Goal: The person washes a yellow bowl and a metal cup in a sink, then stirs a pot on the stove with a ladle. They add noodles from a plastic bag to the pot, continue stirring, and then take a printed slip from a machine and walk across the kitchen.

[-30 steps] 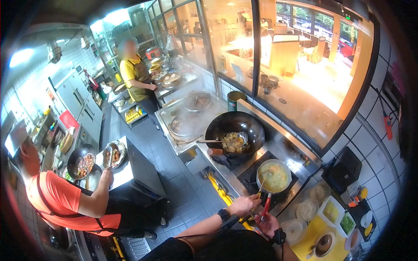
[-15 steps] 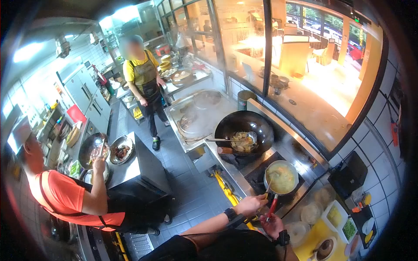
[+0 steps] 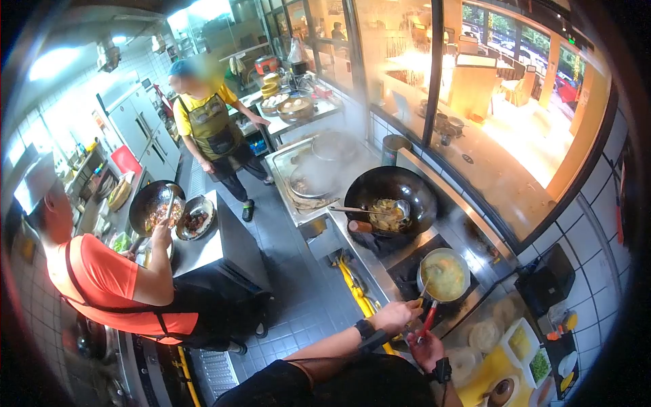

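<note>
My left hand (image 3: 397,316) is closed round the handle of a spoon (image 3: 424,287), whose other end dips into a light-coloured saucepan (image 3: 466,260). The pan sits on the stove and contains a pale yellowish soup with orange bits (image 3: 444,275). Palm up, my right hand (image 3: 426,351) grips the pan's red handle (image 3: 430,316). Left of the saucepan stands a big black wok (image 3: 413,186) of cooked food, with a metal ladle (image 3: 369,209) resting across it.
Steam rises from a metal steaming counter (image 3: 288,166). A person in an orange shirt (image 3: 102,271) stirs a wok (image 3: 159,193) at the left. Another in yellow (image 3: 213,115) stands farther back. White containers (image 3: 519,342) and a brown-lidded pot (image 3: 500,392) sit at lower right.
My view has shifted slightly, moving the scene right and the stove a little. The person in yellow has turned and leans toward the back counter. Both my hands keep their holds.
</note>
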Demonstrator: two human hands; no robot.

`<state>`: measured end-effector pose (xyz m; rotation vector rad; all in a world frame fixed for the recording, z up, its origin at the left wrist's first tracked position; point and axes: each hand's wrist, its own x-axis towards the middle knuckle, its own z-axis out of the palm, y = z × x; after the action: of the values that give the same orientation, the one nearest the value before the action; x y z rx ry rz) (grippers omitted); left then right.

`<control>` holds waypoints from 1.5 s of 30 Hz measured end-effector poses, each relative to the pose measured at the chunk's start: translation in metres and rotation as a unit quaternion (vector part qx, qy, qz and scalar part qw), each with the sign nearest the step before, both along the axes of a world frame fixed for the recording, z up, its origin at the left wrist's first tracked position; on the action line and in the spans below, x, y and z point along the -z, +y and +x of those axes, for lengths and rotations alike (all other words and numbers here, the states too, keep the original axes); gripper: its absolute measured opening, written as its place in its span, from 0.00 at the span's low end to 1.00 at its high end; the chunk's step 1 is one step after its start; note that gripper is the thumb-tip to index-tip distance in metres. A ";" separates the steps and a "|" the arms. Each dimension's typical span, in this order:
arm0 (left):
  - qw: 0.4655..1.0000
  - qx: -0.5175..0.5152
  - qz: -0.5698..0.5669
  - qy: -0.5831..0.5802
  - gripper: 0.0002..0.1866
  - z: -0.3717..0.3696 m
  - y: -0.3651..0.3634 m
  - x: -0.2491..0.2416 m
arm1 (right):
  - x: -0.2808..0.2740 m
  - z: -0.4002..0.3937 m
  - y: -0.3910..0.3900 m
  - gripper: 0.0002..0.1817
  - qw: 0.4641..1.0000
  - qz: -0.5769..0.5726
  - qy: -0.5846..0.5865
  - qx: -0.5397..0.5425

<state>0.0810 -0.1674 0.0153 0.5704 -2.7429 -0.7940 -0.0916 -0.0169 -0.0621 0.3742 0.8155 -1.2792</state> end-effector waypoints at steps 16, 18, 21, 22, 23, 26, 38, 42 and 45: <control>1.000 0.000 0.023 -0.016 0.26 0.002 0.000 -0.012 | 0.002 0.009 0.000 0.10 0.997 -0.007 0.024 0.071; 0.999 0.005 0.031 -0.020 0.26 0.002 0.003 -0.011 | -0.005 0.010 -0.002 0.10 0.996 0.003 0.044 0.074; 0.997 0.031 -0.019 0.063 0.24 0.002 -0.001 -0.011 | -0.001 0.009 0.000 0.11 0.997 -0.001 0.023 0.068; 0.997 0.030 -0.022 0.062 0.24 0.003 -0.003 -0.011 | -0.003 0.008 -0.001 0.11 0.998 -0.011 -0.006 0.069; 0.997 0.043 -0.019 0.059 0.23 0.006 0.000 -0.029 | 0.001 0.005 -0.002 0.11 0.998 -0.013 -0.007 0.068; 0.995 0.067 -0.032 0.069 0.18 0.008 0.002 -0.035 | 0.004 0.001 0.002 0.12 1.000 0.011 0.023 0.000; 0.983 0.123 -0.056 -0.126 0.19 -0.012 0.005 -0.049 | 0.007 0.002 0.003 0.16 0.998 -0.040 -0.035 -0.021; 0.981 0.187 -0.049 -0.007 0.22 -0.025 -0.004 -0.027 | 0.022 0.000 0.000 0.13 0.998 -0.016 -0.052 -0.010; 0.992 0.104 -0.076 0.003 0.23 -0.029 -0.019 -0.030 | 0.015 0.005 0.005 0.12 0.998 -0.059 -0.027 0.005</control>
<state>0.0519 -0.1860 0.0458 0.2536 -2.8579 -0.6185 -0.0868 -0.0115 -0.0767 0.3178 0.6901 -1.3138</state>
